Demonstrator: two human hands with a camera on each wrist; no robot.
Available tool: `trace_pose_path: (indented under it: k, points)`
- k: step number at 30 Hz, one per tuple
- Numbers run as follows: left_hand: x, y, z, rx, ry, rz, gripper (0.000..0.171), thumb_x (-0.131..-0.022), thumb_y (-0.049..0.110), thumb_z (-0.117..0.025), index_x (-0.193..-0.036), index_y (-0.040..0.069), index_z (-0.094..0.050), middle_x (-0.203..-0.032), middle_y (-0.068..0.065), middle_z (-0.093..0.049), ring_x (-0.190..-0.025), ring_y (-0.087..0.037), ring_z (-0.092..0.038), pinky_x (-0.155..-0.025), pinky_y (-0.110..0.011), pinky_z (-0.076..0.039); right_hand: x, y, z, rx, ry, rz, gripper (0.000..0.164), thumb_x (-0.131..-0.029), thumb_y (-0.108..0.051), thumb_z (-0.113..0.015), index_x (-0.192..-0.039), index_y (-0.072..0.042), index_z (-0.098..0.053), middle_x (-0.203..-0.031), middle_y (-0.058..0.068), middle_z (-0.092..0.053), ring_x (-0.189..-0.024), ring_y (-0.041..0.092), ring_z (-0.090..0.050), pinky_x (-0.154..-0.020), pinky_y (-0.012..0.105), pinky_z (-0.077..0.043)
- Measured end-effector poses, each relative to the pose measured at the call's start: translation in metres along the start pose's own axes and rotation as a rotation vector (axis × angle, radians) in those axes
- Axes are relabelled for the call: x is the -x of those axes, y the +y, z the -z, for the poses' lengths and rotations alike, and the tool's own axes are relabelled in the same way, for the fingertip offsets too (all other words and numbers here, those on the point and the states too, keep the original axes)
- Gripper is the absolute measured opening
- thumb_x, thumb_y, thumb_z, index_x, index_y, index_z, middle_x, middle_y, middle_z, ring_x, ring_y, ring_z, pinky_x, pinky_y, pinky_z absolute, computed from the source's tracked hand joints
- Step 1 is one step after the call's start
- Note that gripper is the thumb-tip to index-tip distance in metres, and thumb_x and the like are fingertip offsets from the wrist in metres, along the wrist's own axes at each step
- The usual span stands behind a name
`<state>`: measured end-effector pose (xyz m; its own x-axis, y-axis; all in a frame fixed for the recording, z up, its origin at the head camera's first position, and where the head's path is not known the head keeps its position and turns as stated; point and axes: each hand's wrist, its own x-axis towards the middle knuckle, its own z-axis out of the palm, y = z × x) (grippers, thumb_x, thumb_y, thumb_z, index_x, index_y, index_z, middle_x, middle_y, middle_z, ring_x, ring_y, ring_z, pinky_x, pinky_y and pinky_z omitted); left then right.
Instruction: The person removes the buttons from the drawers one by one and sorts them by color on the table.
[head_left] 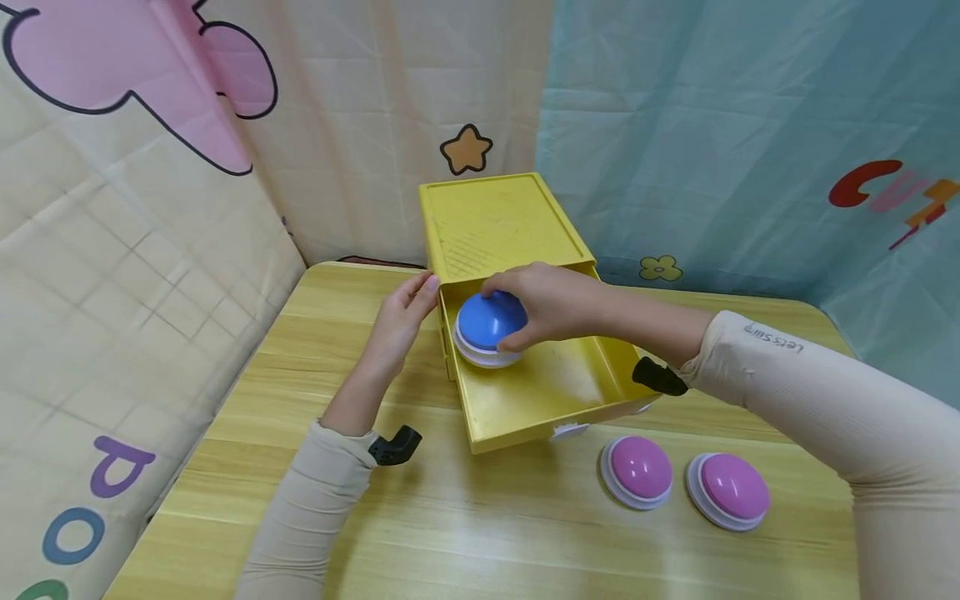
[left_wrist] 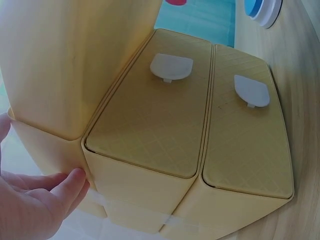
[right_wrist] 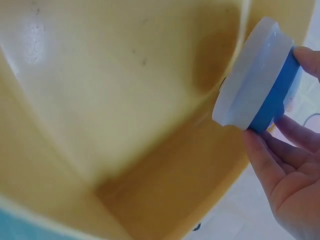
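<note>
My right hand (head_left: 543,302) grips a blue dome-topped push button (head_left: 491,321) with a round white base, thumb and fingers around the dome. It is in the left part of the pulled-out yellow drawer (head_left: 555,387). From the right wrist, the button's white base (right_wrist: 250,75) appears tilted towards the drawer floor, fingertips on the blue rim. My left hand (head_left: 397,325) touches the left side of the yellow drawer cabinet (head_left: 502,221) near its front top corner. In the left wrist view its extended fingers (left_wrist: 70,187) lie against the side wall.
Two pink push buttons, one nearer the drawer (head_left: 641,468) and one farther right (head_left: 731,490), lie on the wooden table (head_left: 435,533). Two closed drawers with white handles (left_wrist: 171,66) sit below the pulled-out one. Printed curtains (head_left: 360,125) stand behind and at the left.
</note>
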<state>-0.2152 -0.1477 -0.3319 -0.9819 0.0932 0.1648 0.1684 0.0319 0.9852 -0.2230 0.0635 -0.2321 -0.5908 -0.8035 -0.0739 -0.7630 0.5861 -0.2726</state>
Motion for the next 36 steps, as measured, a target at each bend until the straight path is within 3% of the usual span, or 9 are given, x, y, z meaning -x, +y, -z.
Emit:
trace_pose_path:
  k: [6,15,27,30,33,36]
  points:
    - [0.000,0.000,-0.001,-0.013,0.008,0.006,0.060,-0.093,0.039,-0.046,-0.137,0.000,-0.034,-0.136,-0.013,-0.038,-0.119,-0.023,-0.043,-0.101,-0.033,-0.032,0.017,-0.002,0.011,-0.029,0.042,0.009,0.059,-0.072,-0.032,-0.075,-0.119,-0.003,-0.053,-0.114,0.006,-0.056,-0.096,0.017,-0.053,-0.083,0.028,-0.047]
    - [0.001,0.002,0.001,-0.004,-0.007,0.017,0.061,-0.093,0.040,-0.045,-0.138,0.000,-0.032,-0.137,-0.013,-0.037,-0.120,-0.024,-0.041,-0.102,-0.034,-0.030,0.054,0.008,0.030,-0.086,0.221,-0.010,0.056,-0.070,-0.027,-0.077,-0.115,-0.003,-0.055,-0.111,0.007,-0.058,-0.096,0.020,-0.055,-0.082,0.036,-0.048]
    - [0.002,0.002,0.002,0.017,-0.008,0.006,0.060,-0.093,0.039,-0.045,-0.137,0.000,-0.031,-0.136,-0.012,-0.038,-0.121,-0.023,-0.041,-0.102,-0.033,-0.030,0.111,0.043,0.033,-0.130,0.385,-0.219,0.058,-0.070,-0.026,-0.078,-0.120,-0.008,-0.054,-0.113,0.008,-0.056,-0.100,0.024,-0.052,-0.081,0.044,-0.047]
    - [0.003,0.002,0.002,0.013,-0.007,0.007,0.063,-0.093,0.040,-0.046,-0.138,0.000,-0.030,-0.137,-0.012,-0.037,-0.121,-0.023,-0.041,-0.102,-0.033,-0.030,0.126,0.052,0.029,-0.145,0.415,-0.289,0.059,-0.070,-0.025,-0.078,-0.120,-0.008,-0.054,-0.113,0.009,-0.056,-0.102,0.026,-0.052,-0.081,0.029,-0.048]
    - [0.003,0.001,0.002,0.015,-0.006,0.013,0.064,-0.092,0.041,-0.046,-0.138,0.000,-0.030,-0.137,-0.013,-0.036,-0.121,-0.024,-0.040,-0.103,-0.034,-0.029,0.141,0.064,0.022,-0.172,0.444,-0.356,0.059,-0.070,-0.025,-0.078,-0.121,-0.008,-0.053,-0.115,0.010,-0.054,-0.104,0.028,-0.051,-0.074,0.008,-0.040]
    - [0.002,-0.001,0.001,0.012,-0.007,0.017,0.064,-0.093,0.041,-0.046,-0.138,0.000,-0.029,-0.138,-0.013,-0.036,-0.121,-0.024,-0.040,-0.103,-0.034,-0.028,0.156,0.075,0.014,-0.200,0.464,-0.425,0.060,-0.071,-0.024,-0.078,-0.122,-0.007,-0.051,-0.117,0.013,-0.053,-0.105,0.031,-0.050,-0.068,0.000,-0.033]
